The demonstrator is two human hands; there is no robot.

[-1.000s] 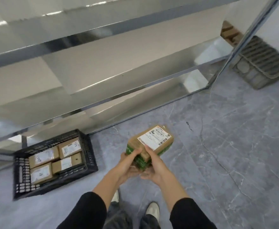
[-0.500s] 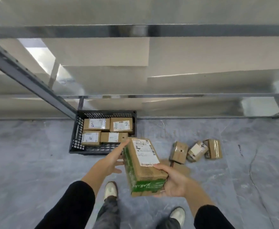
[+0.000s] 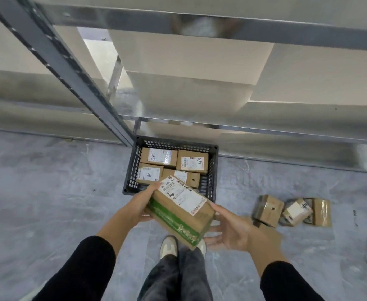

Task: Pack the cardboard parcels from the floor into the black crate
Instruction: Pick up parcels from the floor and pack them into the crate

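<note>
I hold a cardboard parcel point(image 3: 181, 208) with a white label and green tape at waist height, just in front of the black crate point(image 3: 213, 170). My left hand point(image 3: 140, 205) grips its left end with the thumb on top. At the parcel's right end my right hand point(image 3: 229, 228) has its fingers spread under and beside it. The crate stands on the floor against the shelving and holds several labelled cardboard parcels point(image 3: 191, 162). Three small parcels point(image 3: 268, 210) lie on the floor to the right of the crate.
Metal shelving fills the upper view, and its grey upright post point(image 3: 69, 68) slants down to the crate's left rear corner. The floor point(image 3: 47, 192) is grey marble. My shoes point(image 3: 169, 246) are directly below the held parcel.
The view has swung to centre on the crate, which is now closer. The parcel has moved forward to the crate's near edge. My right hand has loosened, its fingers now spread.
</note>
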